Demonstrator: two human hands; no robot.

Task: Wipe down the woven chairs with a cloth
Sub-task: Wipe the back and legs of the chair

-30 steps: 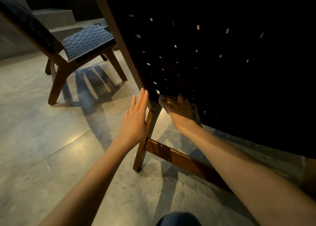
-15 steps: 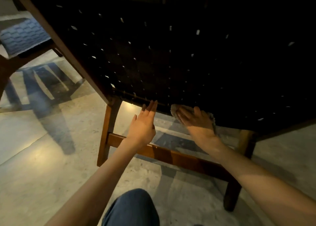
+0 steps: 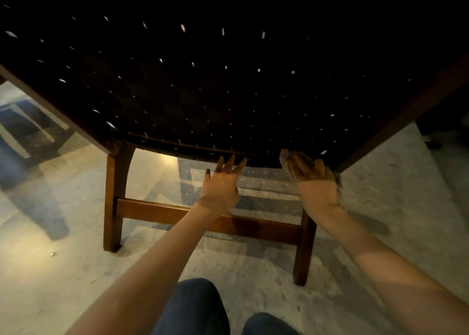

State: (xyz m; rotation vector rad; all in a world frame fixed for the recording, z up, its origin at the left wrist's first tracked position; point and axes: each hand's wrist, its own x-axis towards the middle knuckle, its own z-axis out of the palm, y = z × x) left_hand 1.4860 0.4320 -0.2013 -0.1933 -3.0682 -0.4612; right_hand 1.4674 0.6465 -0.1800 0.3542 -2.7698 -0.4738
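the woven chair (image 3: 228, 93) fills the upper view, its dark strap back leaning over the person, who crouches behind it on the stone floor (image 3: 50, 271). at the left, the wooden leg (image 3: 114, 195) and the crossbar (image 3: 157, 211) have no hand on them. the left hand (image 3: 220, 187) hovers just under the bottom rail of the weave, its fingers (image 3: 229, 163) released and spread; whether the tips touch the rail cannot be told. to the right, the cloth (image 3: 284, 157) sits against the lower right edge of the weave under the right hand (image 3: 313, 176). that hand's fingers lie fairly flat over the cloth and press it to the straps, not clenched. a bit of cloth shows past the fingertips and another by the wrist. further right, the side rail (image 3: 406, 114) climbs away.

the step in hand looks like wiping the lowest strip of the back. to do it well, the left hand would likely brace the bottom rail so the chair does not rock. the right palm should stay broad on the cloth and run along the straps rather than across them, so the edges do not snag. the corner where the weave meets the side rail probably needs a fold of cloth pushed in with the fingertips
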